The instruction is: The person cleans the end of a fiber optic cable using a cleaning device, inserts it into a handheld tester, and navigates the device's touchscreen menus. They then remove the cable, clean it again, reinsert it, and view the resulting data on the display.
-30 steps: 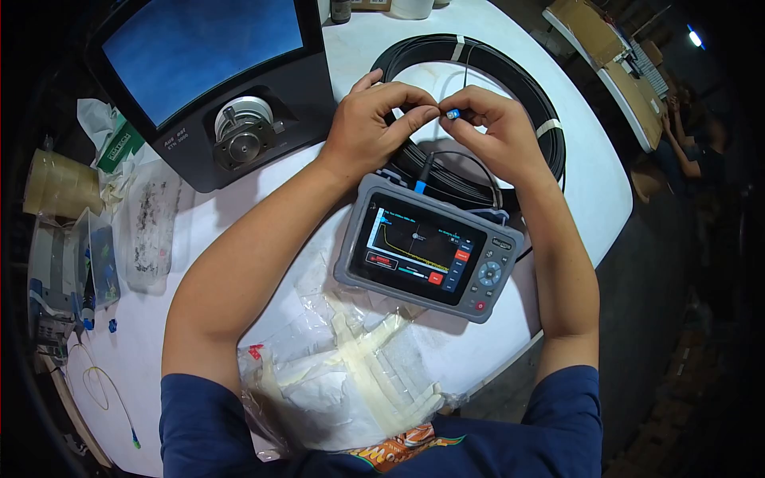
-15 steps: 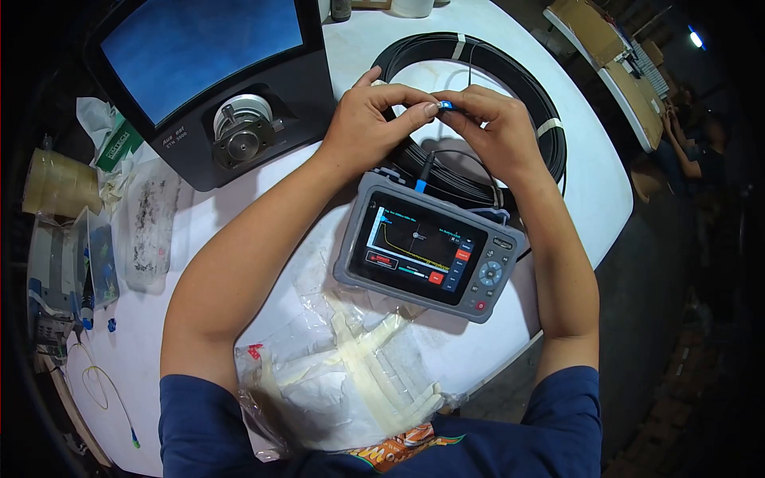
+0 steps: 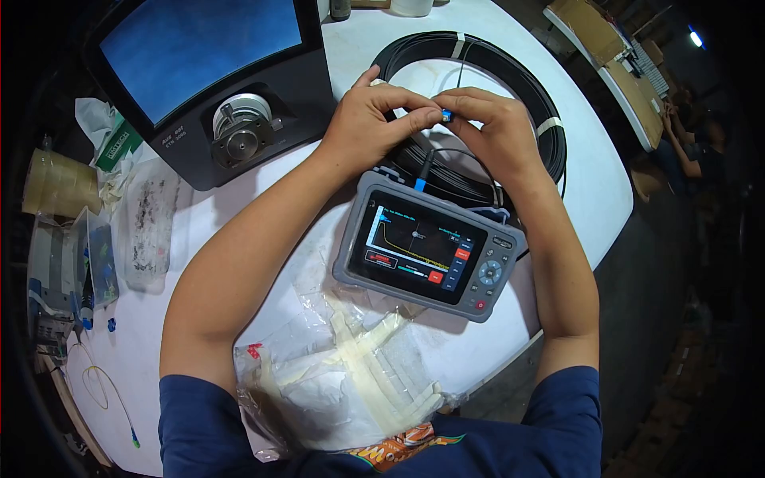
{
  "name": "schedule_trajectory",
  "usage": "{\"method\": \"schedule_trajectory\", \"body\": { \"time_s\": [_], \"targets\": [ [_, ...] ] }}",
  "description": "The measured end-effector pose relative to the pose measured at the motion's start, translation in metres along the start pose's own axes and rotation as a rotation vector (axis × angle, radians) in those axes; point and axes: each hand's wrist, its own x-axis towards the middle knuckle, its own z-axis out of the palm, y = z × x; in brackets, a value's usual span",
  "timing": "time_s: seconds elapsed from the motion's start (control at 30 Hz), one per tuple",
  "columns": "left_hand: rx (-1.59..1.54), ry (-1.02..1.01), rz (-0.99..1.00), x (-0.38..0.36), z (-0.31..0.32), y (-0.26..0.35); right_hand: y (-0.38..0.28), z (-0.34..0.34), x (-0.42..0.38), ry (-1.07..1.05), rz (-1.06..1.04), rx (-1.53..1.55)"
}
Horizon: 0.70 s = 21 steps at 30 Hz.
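My left hand (image 3: pixel 376 119) and my right hand (image 3: pixel 496 127) meet above a coil of black cable (image 3: pixel 550 103). Between their pinched fingertips is a small blue fiber optic connector (image 3: pixel 447 116), mostly covered by the fingers. A black cable rises behind my right hand toward the coil. Just below the hands lies a grey handheld fiber tester (image 3: pixel 426 247), its screen lit with a yellow trace. Into its top edge goes a blue plug (image 3: pixel 421 184) with a black boot and a thin black lead.
At the upper left stands a dark inspection device (image 3: pixel 295 103) with a screen and a round metal fixture. A clear plastic bag (image 3: pixel 343 382) lies before me. Leftward are a tape roll (image 3: pixel 60 182), a plastic case (image 3: pixel 151 223) and a yellow patch cord (image 3: pixel 119 394). Another person (image 3: pixel 697 151) is at far right.
The blue connector has turned and dropped slightly between my fingertips. My right fingers have shifted a little, and the cable behind them has swung slightly left.
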Motion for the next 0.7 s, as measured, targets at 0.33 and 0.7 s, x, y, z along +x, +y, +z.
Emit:
{"method": "schedule_trajectory", "body": {
  "time_s": [0.33,0.7],
  "targets": [
    [0.076,-0.008,0.022,0.0001,0.0012,-0.0011,0.0038,0.0016,-0.0007,-0.054,0.026,0.003],
    [0.097,-0.001,-0.004,0.0004,0.0024,-0.0003,0.0065,0.0038,-0.0021,-0.055,0.052,0.04]
  ]
}}
